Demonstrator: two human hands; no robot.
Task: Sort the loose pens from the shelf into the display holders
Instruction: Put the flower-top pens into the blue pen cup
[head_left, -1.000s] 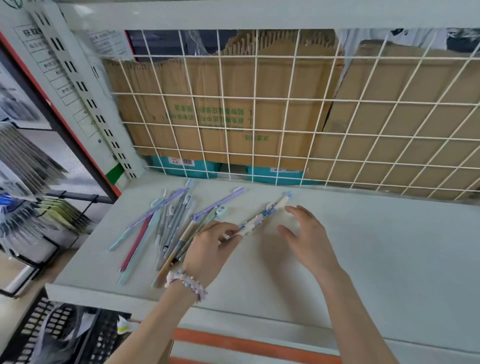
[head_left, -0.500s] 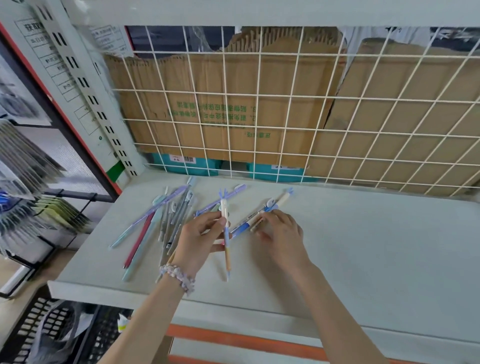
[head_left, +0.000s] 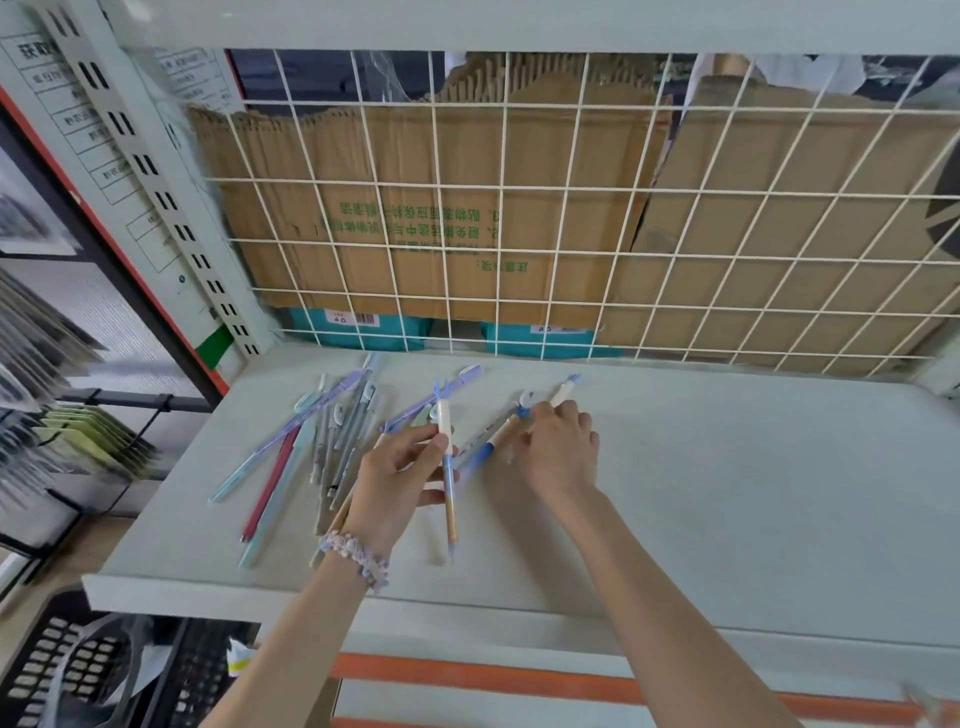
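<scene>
Near the shelf (head_left: 727, 519) front edge, my left hand (head_left: 395, 478) pinches a blue-and-cream pen (head_left: 448, 467), tip toward me. Just beyond, my right hand (head_left: 561, 452) curls its fingers onto two more pens (head_left: 493, 441). Loose pens (head_left: 317, 441) fan out toward the shelf's back left corner, below the wire grid (head_left: 571, 249).

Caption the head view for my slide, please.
Left hand holds one pen; right hand picks among pens on the shelf.
</scene>
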